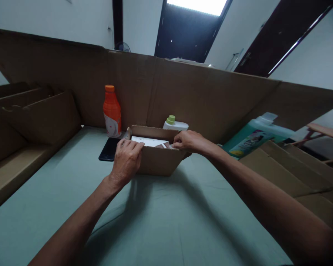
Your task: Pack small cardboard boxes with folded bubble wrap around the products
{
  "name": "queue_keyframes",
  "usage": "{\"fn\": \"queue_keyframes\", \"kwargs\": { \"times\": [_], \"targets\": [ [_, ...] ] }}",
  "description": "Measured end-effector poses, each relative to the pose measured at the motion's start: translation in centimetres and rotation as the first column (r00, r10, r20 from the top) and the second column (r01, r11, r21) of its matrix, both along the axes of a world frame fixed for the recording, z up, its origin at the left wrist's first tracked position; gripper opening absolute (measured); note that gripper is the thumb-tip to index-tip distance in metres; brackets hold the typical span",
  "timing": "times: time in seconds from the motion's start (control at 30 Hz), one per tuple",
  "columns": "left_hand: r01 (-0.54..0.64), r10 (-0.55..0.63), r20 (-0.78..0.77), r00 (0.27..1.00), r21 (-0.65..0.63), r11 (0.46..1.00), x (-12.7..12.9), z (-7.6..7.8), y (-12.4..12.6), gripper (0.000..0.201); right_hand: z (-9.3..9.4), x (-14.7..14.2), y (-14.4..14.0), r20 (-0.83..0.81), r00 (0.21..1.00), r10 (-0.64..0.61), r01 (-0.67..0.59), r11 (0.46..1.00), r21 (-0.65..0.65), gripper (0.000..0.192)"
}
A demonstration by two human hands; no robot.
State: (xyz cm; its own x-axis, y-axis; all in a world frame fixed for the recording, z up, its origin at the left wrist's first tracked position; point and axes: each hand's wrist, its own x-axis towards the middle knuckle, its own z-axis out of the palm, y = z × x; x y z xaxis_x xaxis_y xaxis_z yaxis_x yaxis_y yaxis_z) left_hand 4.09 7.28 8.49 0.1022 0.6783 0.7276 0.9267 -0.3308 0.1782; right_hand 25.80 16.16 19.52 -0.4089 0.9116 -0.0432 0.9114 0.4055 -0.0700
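Note:
A small open cardboard box (158, 161) stands on the green-covered table, with a white flat-topped item (148, 140) inside it. My left hand (127, 157) is closed over the box's front left corner, fingertips on the rim. At the opposite end, my right hand (189, 142) grips the right rim with bent fingers. What lies under the right fingers inside the box is hidden. Beside my left hand lies a black phone (108, 149). Behind the box are an orange bottle (112, 111) and a white bottle with a green cap (175, 123).
A tall cardboard panel (188, 85) runs along the back. Cardboard boxes (50, 114) line the left side. On the right, a jug of green liquid (255, 135) leans behind another cardboard box (280, 166). The table cover (161, 221) stretches toward me.

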Motion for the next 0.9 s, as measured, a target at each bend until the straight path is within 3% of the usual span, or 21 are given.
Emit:
{"fn": "queue_keyframes", "kwargs": {
  "times": [0.1, 0.17, 0.23, 0.33, 0.43, 0.57, 0.67, 0.77, 0.83, 0.9],
  "targets": [
    [0.0, -0.007, 0.103, 0.995, 0.066, 0.998, -1.0, -1.1, -2.1, 0.048, -0.5, 3.8, -2.5, -0.216, 0.976, 0.001, 0.054, 0.968, 0.246, 0.023],
    [-0.006, 0.005, 0.211, 0.977, 0.003, 1.0, -2.1, -2.7, -4.1, 0.065, -2.6, 6.7, -4.3, -0.414, 0.91, 0.026, 0.116, 0.942, 0.315, 0.025],
    [0.01, 0.054, 0.365, 0.929, -0.171, 0.985, -3.1, -4.6, -5.6, 0.072, -6.0, 8.5, -5.4, -0.551, 0.834, 0.023, 0.126, 0.965, 0.23, 0.028],
    [0.111, 0.176, 0.607, 0.775, -0.406, 0.907, -3.5, -6.7, -5.6, 0.078, -11.4, 7.9, -5.1, -0.627, 0.778, -0.024, 0.069, 0.997, 0.047, 0.049],
    [0.28, 0.16, 0.775, 0.612, -0.401, 0.872, -1.7, -6.9, -3.4, 0.079, -14.6, 5.3, -3.8, -0.64, 0.766, -0.063, 0.053, 0.998, -0.035, 0.048],
    [0.356, 0.07, 0.86, 0.506, -0.282, 0.891, 2.1, -6.2, -2.6, 0.071, -15.6, 5.1, -5.6, -0.656, 0.748, -0.095, 0.112, 0.994, -0.016, 0.029],
    [0.417, 0.084, 0.873, 0.481, -0.312, 0.854, 3.7, -7.1, -6.5, 0.07, -16.4, 7.7, -10.7, -0.662, 0.738, -0.128, 0.175, 0.985, 0.005, 0.028],
    [0.413, 0.185, 0.895, 0.406, -0.36, 0.836, 2.7, -8.8, -12.5, 0.077, -17.2, 8.3, -16.0, -0.688, 0.722, -0.073, 0.15, 0.987, 0.053, 0.031],
    [0.347, 0.282, 0.89, 0.358, -0.407, 0.845, 0.6, -9.3, -15.7, 0.079, -17.4, 6.7, -18.1, -0.689, 0.724, 0.028, 0.049, 0.995, 0.092, 0.034],
    [0.296, 0.308, 0.886, 0.347, -0.415, 0.861, -1.7, -9.1, -17.1, 0.079, -17.3, 4.4, -18.8, -0.677, 0.725, 0.128, -0.054, 0.99, 0.129, 0.042]
  ]
}}
